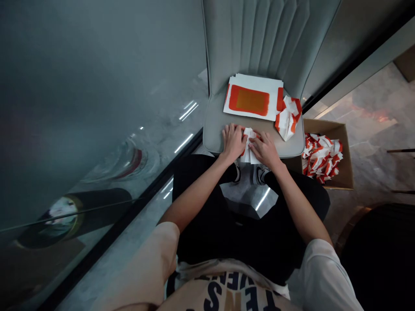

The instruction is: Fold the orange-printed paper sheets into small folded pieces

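Left hand (232, 142): pressing on the near side of the folded white paper (249, 149), fingers on its red-printed edge.
Right hand (266, 150): on the far side of that paper; both hands close together, clamped on it.
Paper's place: on the front of the grey chair seat (215, 131), its end hanging past the seat's front edge.
Long axis: runs front to back, pointing towards the person's knees.
Room: bare seat left of the hands; the front edge lies just below them.
Behind: a stack of orange-printed sheets (251, 97), touching a crumpled red-and-white paper (288, 117).
Right of seat: a cardboard box (327, 131), holding folded red-and-white papers (320, 157).
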{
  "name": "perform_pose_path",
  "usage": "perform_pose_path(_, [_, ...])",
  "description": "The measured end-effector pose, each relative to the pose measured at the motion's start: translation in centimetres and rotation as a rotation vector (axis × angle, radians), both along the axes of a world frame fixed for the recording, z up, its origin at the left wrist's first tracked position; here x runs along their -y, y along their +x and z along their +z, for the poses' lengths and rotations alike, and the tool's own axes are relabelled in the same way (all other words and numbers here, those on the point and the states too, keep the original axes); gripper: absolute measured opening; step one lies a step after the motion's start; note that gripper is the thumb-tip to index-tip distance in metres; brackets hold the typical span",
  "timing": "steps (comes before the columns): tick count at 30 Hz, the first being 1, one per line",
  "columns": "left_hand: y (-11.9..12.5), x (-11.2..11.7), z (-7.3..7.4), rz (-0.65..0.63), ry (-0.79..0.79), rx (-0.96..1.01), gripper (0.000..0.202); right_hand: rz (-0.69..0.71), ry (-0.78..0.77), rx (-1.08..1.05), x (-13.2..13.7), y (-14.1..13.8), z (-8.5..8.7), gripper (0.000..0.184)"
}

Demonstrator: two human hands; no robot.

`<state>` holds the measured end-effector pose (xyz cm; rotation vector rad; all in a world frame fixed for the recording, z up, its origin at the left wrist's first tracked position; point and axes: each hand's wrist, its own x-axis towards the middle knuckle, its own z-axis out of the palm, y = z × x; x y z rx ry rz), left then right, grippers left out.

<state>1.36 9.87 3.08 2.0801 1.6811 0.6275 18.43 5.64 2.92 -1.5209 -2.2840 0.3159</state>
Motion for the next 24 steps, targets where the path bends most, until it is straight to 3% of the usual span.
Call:
perform_pose_path(6, [0.7, -1.4, 0.8, 0.004, -0.099, 0.034, 0.024, -0.002, -0.043, -0.015, -0.2, 0.1, -0.2, 0.044])
perform_pose_path(9, [0.4, -1.3, 1.1, -0.093, -0.095, 0.038, 0.013, -0.004, -0.054, -0.044, -0.1, 0.2, -0.3, 0.048])
perform_pose_path(13, [-0.3, -1.0, 1.4, -0.209, -0.031, -0.013, 0.016, 0.033, -0.058, -0.094, -0.2, 0.5, -0.2, 0.040])
perform_pose_path(19, [-0.5, -1.4, 0.9, -0.128, -0.037, -0.020, 0.015, -0.004, -0.047, -0.073, -1.4, 0.5, -0.3, 0.047])
perform_pose_path(24, [-0.4, -1.7, 0.6, -0.112, -0.050, 0.024, 0.016, -0.035, -0.039, -0.010, -2.2, -0.1, -0.5, 0.040])
